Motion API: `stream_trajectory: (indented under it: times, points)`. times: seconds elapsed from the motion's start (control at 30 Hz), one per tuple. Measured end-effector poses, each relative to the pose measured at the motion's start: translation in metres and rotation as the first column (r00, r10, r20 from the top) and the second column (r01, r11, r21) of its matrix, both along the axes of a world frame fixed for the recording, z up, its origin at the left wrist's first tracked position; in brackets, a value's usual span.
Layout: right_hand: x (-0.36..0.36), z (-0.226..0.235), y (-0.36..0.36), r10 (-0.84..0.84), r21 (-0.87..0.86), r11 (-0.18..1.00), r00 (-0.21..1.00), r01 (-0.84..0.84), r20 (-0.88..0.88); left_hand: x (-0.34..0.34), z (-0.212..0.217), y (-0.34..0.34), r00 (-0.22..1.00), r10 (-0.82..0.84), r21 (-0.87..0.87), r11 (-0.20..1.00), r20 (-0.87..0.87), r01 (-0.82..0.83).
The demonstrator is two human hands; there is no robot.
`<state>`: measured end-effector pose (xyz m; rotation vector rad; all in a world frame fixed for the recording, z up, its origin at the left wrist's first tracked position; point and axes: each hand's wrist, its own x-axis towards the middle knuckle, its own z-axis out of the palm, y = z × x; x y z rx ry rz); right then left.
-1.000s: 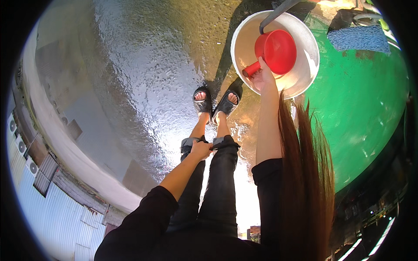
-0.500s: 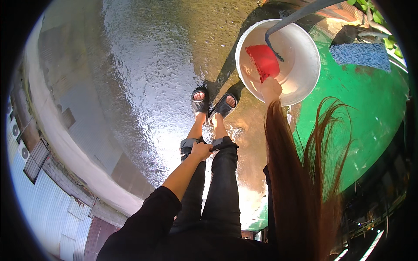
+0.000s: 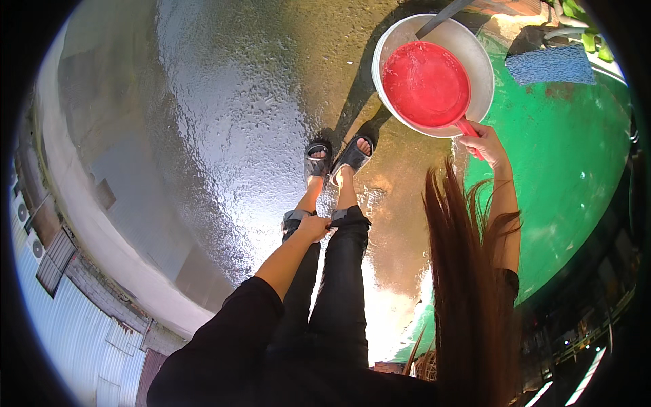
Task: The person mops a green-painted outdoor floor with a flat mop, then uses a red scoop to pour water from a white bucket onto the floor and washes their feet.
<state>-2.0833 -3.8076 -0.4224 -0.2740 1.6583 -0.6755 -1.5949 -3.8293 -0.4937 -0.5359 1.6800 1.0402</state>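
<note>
My right hand (image 3: 487, 144) is closed round the handle of a red water dipper (image 3: 426, 85), its fingers wrapped over the grip. The dipper's round bowl looks full of water and lies level above the white bucket (image 3: 482, 68), covering most of its inside. Down at my knees, my left hand (image 3: 313, 228) grips the rolled-up trouser leg (image 3: 346, 218) between its fingers. Below the cuffs my shins are bare, and black sandals (image 3: 352, 157) are on my feet.
A grey hose (image 3: 444, 17) runs into the bucket from above. On the green floor (image 3: 556, 163) at the right lies a blue textured mat (image 3: 550, 66). Wet concrete (image 3: 230, 88) shines at the left. Long hair hangs in front of part of my right arm.
The dipper has come up out of the bucket, turning from tilted to level and now holding water. My right hand has moved right and slightly down. My left hand stays at the trousers.
</note>
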Motion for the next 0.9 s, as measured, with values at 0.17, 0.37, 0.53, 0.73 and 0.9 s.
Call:
stream_trajectory:
  times: [0.17, 0.37, 0.53, 0.73, 0.9]
  points:
    - [0.013, 0.085, 0.033, 0.131, 0.134, 0.983, 0.991, -0.128, -0.02, 0.012, 0.011, -0.005, 0.99, -0.137, 0.034, 0.99, -0.032, 0.138]
    - [0.052, 0.089, 0.053, 0.256, 0.236, 0.933, 0.962, -0.272, 0.099, 0.029, 0.003, 0.009, 0.974, -0.224, 0.012, 0.974, -0.032, 0.224]
    - [0.125, 0.006, 0.078, 0.427, 0.315, 0.849, 0.902, -0.425, 0.064, 0.018, 0.006, 0.014, 0.97, -0.241, 0.018, 0.97, 0.02, 0.241]
    - [0.253, -0.091, 0.109, 0.626, 0.484, 0.737, 0.747, -0.471, -0.226, 0.002, 0.008, 0.029, 0.961, -0.276, -0.013, 0.961, 0.014, 0.276]
    - [0.326, -0.089, 0.084, 0.62, 0.521, 0.736, 0.739, -0.432, -0.263, -0.019, 0.002, 0.015, 0.956, -0.294, -0.015, 0.956, -0.017, 0.294]
